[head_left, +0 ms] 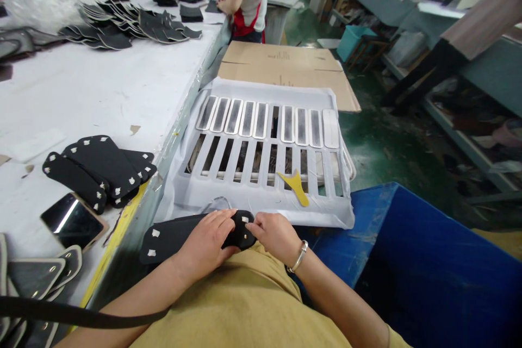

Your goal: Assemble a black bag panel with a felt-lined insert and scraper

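Note:
My left hand (210, 236) lies over a long black panel (175, 236) with rounded ends, its fingers and thumb closed around it near the right end. White bits of tape stick to three visible corners of the panel, and a small brass-coloured rivet shows bare at the lower right one. At that right end is my right hand (277, 234), its fingers curled and thumb tip against the panel by a tape bit. Whatever is pinched there is hidden. Beyond my hands, a yellow forked tool (296, 187) rests on the white slotted rack (244, 198).
To the left, the white table (101, 95) bears black taped panels (101, 166), a phone (73, 220) and light-edged pieces (36, 277). Rimmed strips (247, 118) line the rack. Cardboard (281, 60) lies behind it; a blue bin (428, 261) stands at right. A co-worker (250, 0) is at the table.

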`<act>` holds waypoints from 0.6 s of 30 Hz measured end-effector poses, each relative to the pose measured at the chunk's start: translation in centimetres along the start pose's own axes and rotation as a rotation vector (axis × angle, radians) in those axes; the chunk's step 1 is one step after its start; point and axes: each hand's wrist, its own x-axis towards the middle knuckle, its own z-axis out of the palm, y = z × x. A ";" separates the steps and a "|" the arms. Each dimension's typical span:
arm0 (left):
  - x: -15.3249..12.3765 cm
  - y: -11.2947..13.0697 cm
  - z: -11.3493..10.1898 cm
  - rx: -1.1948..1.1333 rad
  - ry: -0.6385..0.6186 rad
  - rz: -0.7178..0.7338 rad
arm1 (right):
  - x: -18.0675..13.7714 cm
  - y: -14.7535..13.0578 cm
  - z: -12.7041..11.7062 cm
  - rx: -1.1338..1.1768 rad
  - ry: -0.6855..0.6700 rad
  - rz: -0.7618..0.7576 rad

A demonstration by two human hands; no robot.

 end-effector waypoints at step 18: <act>0.5 1.6 0.2 0.004 -0.011 -0.135 | -3.5 4.1 3.4 0.582 0.047 -0.002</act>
